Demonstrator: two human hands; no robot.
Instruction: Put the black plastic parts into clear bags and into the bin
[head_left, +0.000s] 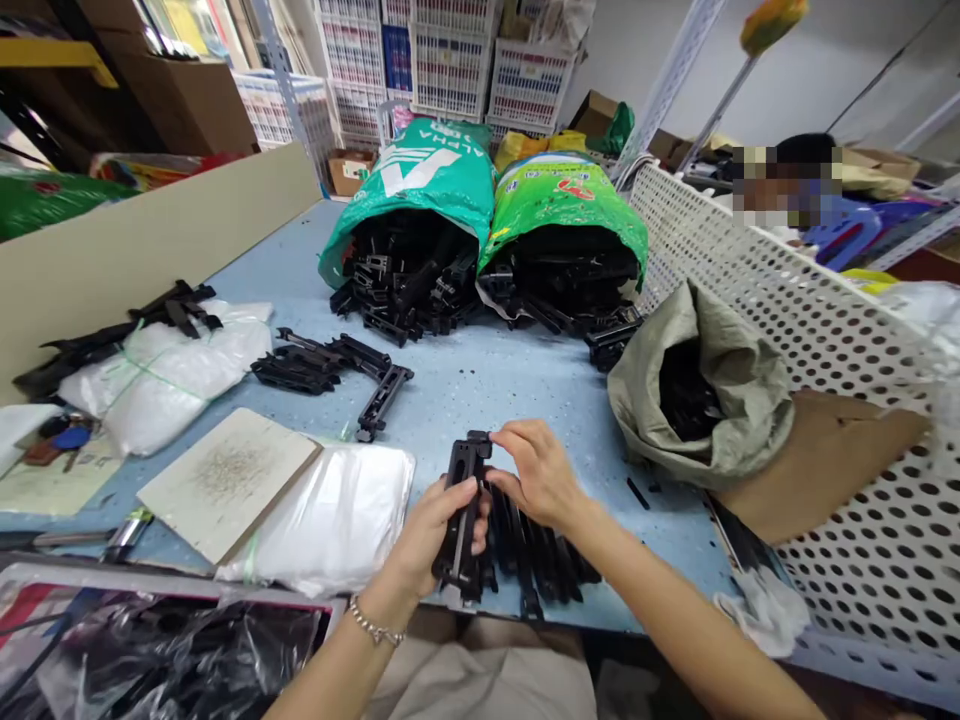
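Note:
My left hand (431,535) is wrapped around a long black plastic part (461,505), holding it upright-tilted above the blue table (495,385). My right hand (536,470) pinches the top end of the same part with thumb and fingertips. Under my hands, at the table's near edge, lies a row of similar black plastic parts (540,560). A bracelet sits on my left wrist.
Two green sacks (442,180) (566,200) spill black parts at the back. A grey bag (709,385) of parts sits right, against a white perforated panel (840,400). Loose black parts (330,365), white plastic bundles (169,370) (337,520) and a board (229,480) lie left. Another person sits beyond the panel.

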